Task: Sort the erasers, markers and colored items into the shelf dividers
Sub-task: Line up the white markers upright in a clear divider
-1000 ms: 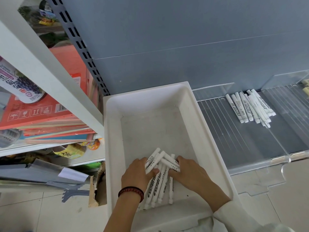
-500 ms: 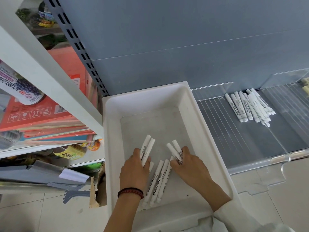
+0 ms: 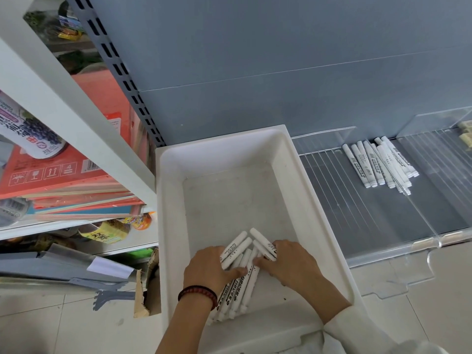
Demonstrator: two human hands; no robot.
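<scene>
White markers (image 3: 238,277) bunch in the tub (image 3: 293,159); the left hand (image 3: 207,269) curls round two, the right hand (image 3: 288,261) pinches two. Another pile (image 3: 378,164) lies at two o'clock against a clear divider (image 3: 419,208).

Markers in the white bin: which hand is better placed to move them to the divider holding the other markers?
Probably the right hand: it grips the markers at the right side of the bin, nearest the shelf pile. The left hand would have to cross over.
</scene>
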